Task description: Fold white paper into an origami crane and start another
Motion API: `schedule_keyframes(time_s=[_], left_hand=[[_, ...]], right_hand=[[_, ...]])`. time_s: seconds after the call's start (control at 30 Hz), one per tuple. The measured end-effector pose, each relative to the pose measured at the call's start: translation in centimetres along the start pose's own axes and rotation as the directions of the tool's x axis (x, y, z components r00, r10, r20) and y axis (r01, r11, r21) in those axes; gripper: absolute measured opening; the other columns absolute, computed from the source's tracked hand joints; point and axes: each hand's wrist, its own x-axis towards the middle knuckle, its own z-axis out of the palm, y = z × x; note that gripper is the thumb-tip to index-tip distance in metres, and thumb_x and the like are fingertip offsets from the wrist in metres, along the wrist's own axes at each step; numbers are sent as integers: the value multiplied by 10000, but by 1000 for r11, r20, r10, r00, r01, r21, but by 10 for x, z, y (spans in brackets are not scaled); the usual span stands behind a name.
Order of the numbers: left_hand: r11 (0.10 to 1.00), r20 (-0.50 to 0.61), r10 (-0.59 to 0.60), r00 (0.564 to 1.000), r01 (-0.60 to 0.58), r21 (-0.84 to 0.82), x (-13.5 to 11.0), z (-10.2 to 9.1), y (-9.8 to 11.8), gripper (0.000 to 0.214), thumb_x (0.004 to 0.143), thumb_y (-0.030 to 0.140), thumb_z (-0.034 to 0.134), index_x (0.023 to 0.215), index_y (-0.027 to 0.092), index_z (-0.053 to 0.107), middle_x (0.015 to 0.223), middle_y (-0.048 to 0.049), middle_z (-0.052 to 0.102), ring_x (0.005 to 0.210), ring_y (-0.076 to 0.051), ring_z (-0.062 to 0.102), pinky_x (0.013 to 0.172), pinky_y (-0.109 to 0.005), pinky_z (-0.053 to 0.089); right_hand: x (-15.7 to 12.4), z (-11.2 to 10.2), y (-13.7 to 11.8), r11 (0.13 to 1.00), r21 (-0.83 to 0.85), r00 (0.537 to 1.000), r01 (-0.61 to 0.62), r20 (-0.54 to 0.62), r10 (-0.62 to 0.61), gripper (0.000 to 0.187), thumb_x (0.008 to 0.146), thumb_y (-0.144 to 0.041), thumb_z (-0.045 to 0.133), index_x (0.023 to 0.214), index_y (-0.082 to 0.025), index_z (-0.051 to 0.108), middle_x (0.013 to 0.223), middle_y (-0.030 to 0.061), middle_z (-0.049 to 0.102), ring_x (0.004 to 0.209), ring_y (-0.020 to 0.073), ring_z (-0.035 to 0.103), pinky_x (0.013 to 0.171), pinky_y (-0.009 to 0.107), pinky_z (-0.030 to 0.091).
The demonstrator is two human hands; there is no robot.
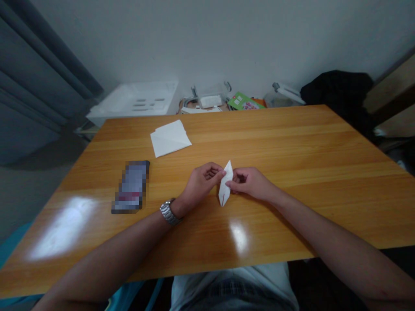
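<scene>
Pinched between both hands: narrow folded white paper (226, 183), left hand (202, 183) closed on one long edge, right hand (251, 183) closed on the other. Held up with pointed ends top and bottom, probably to keep the folded layers from springing apart. Lower tip close to wooden table top (292, 147), contact unclear. Thin red line (223, 198) on lower part, cause hard to tell. Beyond the hands, second folded white sheet (170, 138), within reach. Left of the left hand, probable phone (131, 186), pixelated and unreadable, lying clear of the hands. Steel watch (168, 212) on left wrist. Middle of paper hidden by the grip, fold layers not countable. Far past the hands, white tray (132, 101) and green booklet (244, 102), both partly cut off by table edge.
</scene>
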Motion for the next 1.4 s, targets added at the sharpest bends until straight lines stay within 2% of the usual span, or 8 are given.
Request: schedule_keyframes(time_s=[0.17, 0.33, 0.57, 0.7, 0.87, 1.0, 1.13, 1.4], left_hand=[[1000, -11, 27, 1000, -27, 12, -1, -1, 1, 316, 914, 468, 672, 898, 153, 685, 834, -46, 722, 729, -141, 650, 673, -245, 529], [999, -26, 33, 999, -33, 11, 0, -1, 0, 296, 919, 449, 671, 900, 154, 678, 840, -45, 717, 741, -141, 648, 672, -241, 523], [1000, -27, 22, 999, -22, 6, -1, 1, -1, 301, 902, 457, 686, 872, 159, 658, 807, -34, 700, 704, -134, 631, 661, -241, 518], [999, -10, 32, 999, -32, -5, -1, 0, -1, 297, 886, 457, 701, 881, 163, 658, 818, -34, 706, 719, -136, 638, 677, -243, 521], [1000, 33, -13, 999, 13, 3, 1, -1, 1, 329, 869, 487, 714, 836, 162, 676, 795, -32, 715, 711, -146, 643, 656, -244, 513], [999, 4, 13, 1000, -13, 33, 2, -4, 2, 324, 891, 475, 698, 820, 160, 673, 781, -26, 710, 693, -135, 632, 635, -232, 498], [999, -31, 31, 999, -31, 29, 2, -5, 0, 309, 896, 459, 704, 826, 162, 661, 782, -22, 703, 684, -126, 621, 629, -225, 488], [999, -51, 39, 998, -38, 13, 0, -4, 0, 343, 897, 488, 690, 793, 170, 612, 769, -16, 679, 685, -126, 604, 629, -227, 479]], right_hand=[[2, 1, 1, 998, -7, 998, 56, -20, -56, 385, 787, -507, 754, 682, -187, 566, 638, -42, 504, 599, 114, 425, 582, 261, 344], [2, 2, 3, 1000, -10, 999, 28, 39, -28, 394, 833, -535, 717, 719, -170, 623, 667, -28, 528, 633, 126, 455, 611, 266, 349], [1, 1, 2, 1000, -4, 999, 9, 34, -9, 418, 809, -555, 740, 684, -180, 603, 646, -26, 540, 602, 124, 449, 579, 266, 342], [0, 0, 0, 999, -49, 998, 23, 52, -21, 424, 818, -561, 726, 676, -183, 598, 632, -33, 511, 587, 119, 426, 570, 267, 332], [-3, 0, -2, 991, -130, 996, 20, 92, -8, 431, 844, -569, 699, 676, -179, 623, 621, -24, 537, 582, 123, 441, 559, 267, 325], [-3, 2, -5, 998, -71, 998, 2, 58, 2, 413, 819, -569, 726, 719, -173, 664, 652, -12, 581, 605, 132, 470, 586, 271, 354], [-1, 5, -3, 1000, -19, 997, 15, 79, -13, 396, 824, -555, 724, 739, -173, 662, 663, -21, 558, 620, 132, 463, 605, 271, 351], [2, 2, 0, 999, -39, 998, 13, 68, -11, 424, 841, -574, 689, 700, -178, 632, 643, -24, 528, 608, 131, 445, 588, 271, 334]])
